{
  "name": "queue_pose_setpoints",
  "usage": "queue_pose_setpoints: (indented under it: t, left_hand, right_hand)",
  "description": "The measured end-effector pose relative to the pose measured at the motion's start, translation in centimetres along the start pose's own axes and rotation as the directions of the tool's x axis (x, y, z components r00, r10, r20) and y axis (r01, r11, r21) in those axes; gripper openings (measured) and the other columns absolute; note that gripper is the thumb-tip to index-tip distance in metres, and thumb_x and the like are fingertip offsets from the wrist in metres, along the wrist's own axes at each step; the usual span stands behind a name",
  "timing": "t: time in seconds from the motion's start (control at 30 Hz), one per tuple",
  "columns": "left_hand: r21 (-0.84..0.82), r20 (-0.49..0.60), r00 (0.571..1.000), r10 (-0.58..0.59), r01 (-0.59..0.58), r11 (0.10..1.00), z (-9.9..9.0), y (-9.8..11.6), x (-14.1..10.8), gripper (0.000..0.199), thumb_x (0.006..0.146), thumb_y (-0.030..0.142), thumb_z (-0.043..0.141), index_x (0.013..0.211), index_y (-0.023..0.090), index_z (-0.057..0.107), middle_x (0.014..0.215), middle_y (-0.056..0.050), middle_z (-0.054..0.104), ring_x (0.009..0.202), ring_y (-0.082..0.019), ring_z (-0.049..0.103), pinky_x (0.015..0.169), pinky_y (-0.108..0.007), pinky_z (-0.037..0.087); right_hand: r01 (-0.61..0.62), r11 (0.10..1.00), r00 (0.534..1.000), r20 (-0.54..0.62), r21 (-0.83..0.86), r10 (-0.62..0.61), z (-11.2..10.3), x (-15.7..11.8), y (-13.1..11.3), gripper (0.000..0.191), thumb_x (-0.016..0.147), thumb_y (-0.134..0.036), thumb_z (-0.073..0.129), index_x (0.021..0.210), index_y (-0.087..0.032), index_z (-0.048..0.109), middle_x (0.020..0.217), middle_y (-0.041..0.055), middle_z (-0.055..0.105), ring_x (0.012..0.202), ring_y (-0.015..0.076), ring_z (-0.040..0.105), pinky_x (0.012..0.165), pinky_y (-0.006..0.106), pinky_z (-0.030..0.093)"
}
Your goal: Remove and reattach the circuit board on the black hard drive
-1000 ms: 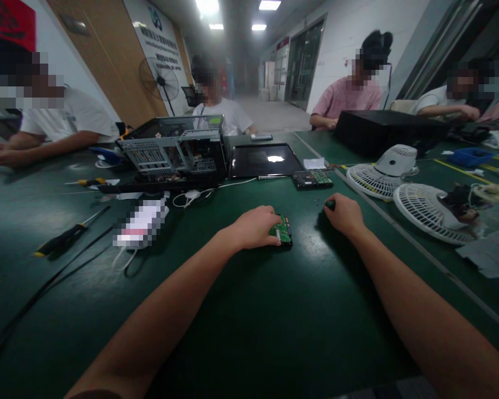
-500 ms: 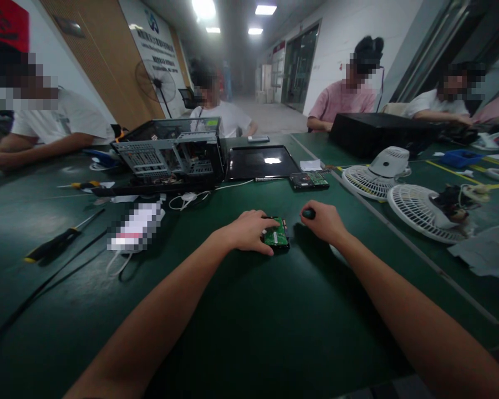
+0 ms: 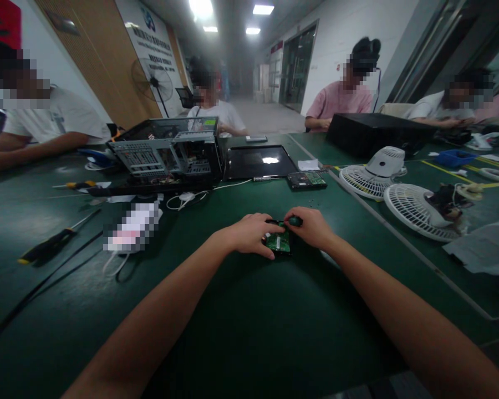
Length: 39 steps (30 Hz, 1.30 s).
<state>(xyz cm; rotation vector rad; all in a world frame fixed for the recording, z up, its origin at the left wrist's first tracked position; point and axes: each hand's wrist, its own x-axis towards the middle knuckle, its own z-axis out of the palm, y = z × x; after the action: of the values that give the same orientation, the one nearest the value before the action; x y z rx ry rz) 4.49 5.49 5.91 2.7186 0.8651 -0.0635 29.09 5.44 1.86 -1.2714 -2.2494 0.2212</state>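
The green circuit-board unit (image 3: 279, 244) is steadied on the table (image 3: 249, 321) by the spread left hand (image 3: 251, 234), while a small dark-green tool (image 3: 295, 221) is pinched in the right hand (image 3: 314, 228), the 2 hands being close together, apparently for work at its upper edge.

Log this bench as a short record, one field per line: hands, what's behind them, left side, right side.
Left hand: on the green circuit board
Right hand: gripping a dark green handle beside the board; tip not clear
Behind: second board, black panel, opened computer case
Left side: black-and-yellow screwdriver, lying loose
Right side: two white round grilles
Surface: green tabletop
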Motion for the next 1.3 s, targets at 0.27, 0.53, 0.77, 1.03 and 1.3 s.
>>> queue_pose_setpoints:
  t: [0.27,0.53,0.77,1.03,1.3]
  left_hand:
    - [-0.011,0.002,1.0,-0.003,0.003,1.0,0.1,-0.1,0.1,0.08,0.083,0.064,0.071,0.152,0.031,0.047,0.158,-0.017,0.039,0.141,-0.039,0.043,0.111,-0.053,0.037]
    - [-0.024,0.018,1.0,-0.015,0.016,1.0,0.1,-0.2,0.1,0.081,0.083,0.065,0.07,0.153,0.033,0.044,0.16,-0.016,0.038,0.145,-0.039,0.038,0.113,-0.054,0.034]
    - [-0.025,0.008,1.0,0.0,0.0,1.0,0.3,-0.4,0.1,0.081,0.083,0.065,0.071,0.153,0.032,0.046,0.161,-0.016,0.037,0.144,-0.041,0.039,0.112,-0.055,0.035]
    - [-0.007,0.009,1.0,-0.007,0.007,1.0,0.0,0.0,0.2,0.083,0.082,0.063,0.073,0.153,0.03,0.046,0.159,-0.016,0.041,0.142,-0.04,0.042,0.113,-0.053,0.037]
    - [-0.013,-0.002,1.0,0.003,-0.003,1.0,0.1,-0.1,0.1,0.083,0.082,0.062,0.073,0.153,0.029,0.046,0.16,-0.016,0.04,0.144,-0.04,0.04,0.113,-0.054,0.036]
  right_hand:
    - [0.009,1.0,1.0,0.011,0.008,-0.009,0.0,0.0,-0.4,0.012,0.086,-0.015,0.066,0.093,-0.024,0.071,0.094,0.0016,0.074,0.088,0.0205,0.068,0.08,0.031,0.047]
    - [-0.051,0.998,0.998,-0.048,-0.045,0.049,-0.4,0.1,1.1,0.011,0.091,-0.02,0.063,0.096,-0.025,0.072,0.097,0.0022,0.076,0.09,0.0211,0.069,0.084,0.032,0.049]
    - [-0.038,0.999,0.999,-0.011,-0.036,0.037,-0.7,-0.2,1.5,0.011,0.092,-0.022,0.063,0.096,-0.024,0.073,0.097,0.0023,0.076,0.09,0.0213,0.069,0.084,0.033,0.049]
    - [0.047,0.999,0.998,0.034,0.023,-0.048,-0.1,-0.1,0.4,0.011,0.091,-0.021,0.063,0.096,-0.023,0.073,0.098,0.0043,0.075,0.093,0.0215,0.069,0.086,0.034,0.049]
    - [0.014,1.0,0.998,0.066,0.009,-0.015,0.5,0.1,0.6,0.009,0.09,-0.018,0.063,0.095,-0.022,0.07,0.096,0.0048,0.073,0.089,0.021,0.067,0.081,0.032,0.047]
